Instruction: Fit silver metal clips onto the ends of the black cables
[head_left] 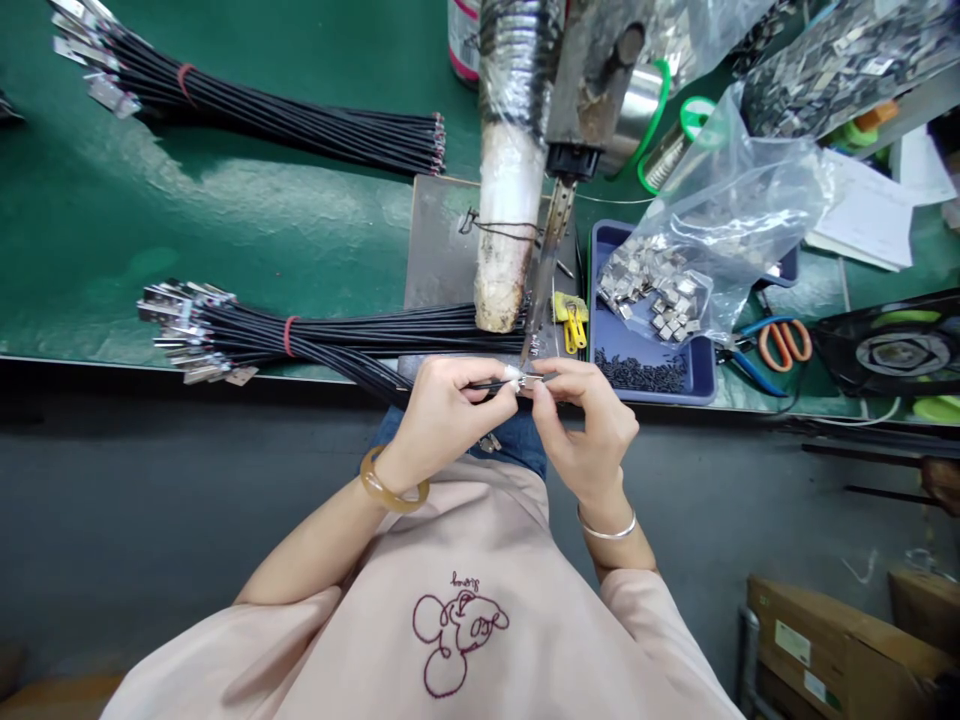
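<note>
Above my lap, at the bench edge, my left hand point(450, 405) pinches a black cable point(489, 385) near its end, with something white wrapped at a fingertip. Facing it, my right hand point(589, 425) has thumb and forefinger closed on a small metal connector point(531, 381) at the cable's tip. The two hands almost meet; whether connector and cable are joined is too small to tell. Just beyond my left hand lies a bundle of black cables point(337, 335), tied with a red band, metal plugs at its left end. The metal tool tip point(551, 240) points down close above my fingers.
A wrapped pipe point(510, 220) hangs over the bench. At right stand a blue tray point(705, 375) with metal shells point(675, 300) and black bits point(637, 373), a yellow clip point(574, 325), orange-handled pliers point(784, 343), and a solder spool point(675, 150). Another cable bundle point(285, 120) lies upper left.
</note>
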